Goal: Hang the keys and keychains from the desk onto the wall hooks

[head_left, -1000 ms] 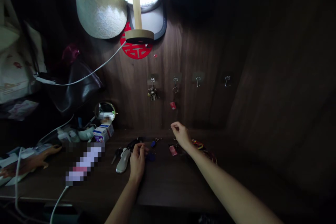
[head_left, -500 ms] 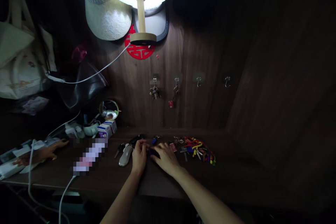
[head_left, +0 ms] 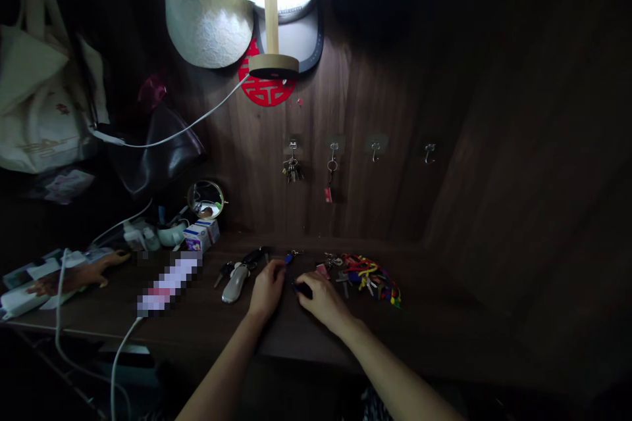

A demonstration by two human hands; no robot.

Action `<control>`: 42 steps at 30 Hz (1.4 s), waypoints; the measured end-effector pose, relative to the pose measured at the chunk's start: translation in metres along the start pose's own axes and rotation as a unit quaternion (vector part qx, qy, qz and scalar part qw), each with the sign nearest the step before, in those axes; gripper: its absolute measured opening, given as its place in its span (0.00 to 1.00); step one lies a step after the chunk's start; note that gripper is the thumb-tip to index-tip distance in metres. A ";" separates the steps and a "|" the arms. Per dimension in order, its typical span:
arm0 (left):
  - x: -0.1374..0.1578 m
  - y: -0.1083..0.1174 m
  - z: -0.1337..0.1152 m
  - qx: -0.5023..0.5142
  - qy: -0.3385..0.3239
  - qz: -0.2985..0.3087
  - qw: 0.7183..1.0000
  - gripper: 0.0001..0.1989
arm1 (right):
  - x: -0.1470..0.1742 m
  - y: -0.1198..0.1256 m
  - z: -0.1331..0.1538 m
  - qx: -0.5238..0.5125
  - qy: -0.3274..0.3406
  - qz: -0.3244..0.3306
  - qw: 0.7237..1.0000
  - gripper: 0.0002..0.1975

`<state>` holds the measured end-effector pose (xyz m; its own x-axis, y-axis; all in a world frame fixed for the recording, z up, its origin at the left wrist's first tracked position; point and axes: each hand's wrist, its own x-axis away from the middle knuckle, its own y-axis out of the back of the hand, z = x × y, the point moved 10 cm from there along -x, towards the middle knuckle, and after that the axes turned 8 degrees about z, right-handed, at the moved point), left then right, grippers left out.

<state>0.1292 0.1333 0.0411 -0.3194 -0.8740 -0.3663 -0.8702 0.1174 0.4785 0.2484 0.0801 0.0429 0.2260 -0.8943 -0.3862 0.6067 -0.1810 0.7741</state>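
Observation:
My right hand (head_left: 323, 299) is curled round a small dark object (head_left: 303, 289) just above the shelf; its kind does not show clearly. Close by on the left, my left hand (head_left: 267, 287) rests with its fingers bent together, and what lies under them is hidden. A blue key tag (head_left: 289, 258) with keys is just beyond its fingertips. Beside that hand lies a grey oval fob (head_left: 236, 283) with dark-headed keys (head_left: 224, 272). To the right of my right hand are a red tag (head_left: 322, 270) and a pile of keys on coloured cords (head_left: 371, 276).
On the back wall, one hook (head_left: 293, 145) bears a key bunch (head_left: 293, 172), another a red tag (head_left: 328, 195); two hooks (head_left: 376, 152) hang bare. A lit lamp (head_left: 272, 20) is above. A mirror (head_left: 206, 200), boxes (head_left: 201, 235) and a white cable (head_left: 118, 358) are at left.
My hands have moved apart: the left slightly right and the right a little lower and right, with the dark object in it. The view has shifted slightly.

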 end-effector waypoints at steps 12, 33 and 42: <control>0.006 -0.031 -0.025 -0.168 -0.070 0.142 0.973 0.17 | 0.002 0.012 -0.021 -0.093 -0.038 -0.074 0.992 0.08; 0.003 -0.010 -0.018 -0.014 -0.015 0.062 0.998 0.11 | 0.005 0.024 -0.036 -0.219 -0.066 -0.121 0.966 0.09; 0.009 -0.030 -0.026 0.011 -0.039 0.160 0.986 0.11 | 0.006 0.023 -0.038 -0.309 -0.071 -0.132 0.939 0.05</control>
<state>0.1625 0.1100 0.0444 -0.6057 -0.7520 -0.2601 -0.7279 0.3916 0.5628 0.2926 0.0861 0.0400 -0.0728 -0.9050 -0.4192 0.9635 -0.1724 0.2047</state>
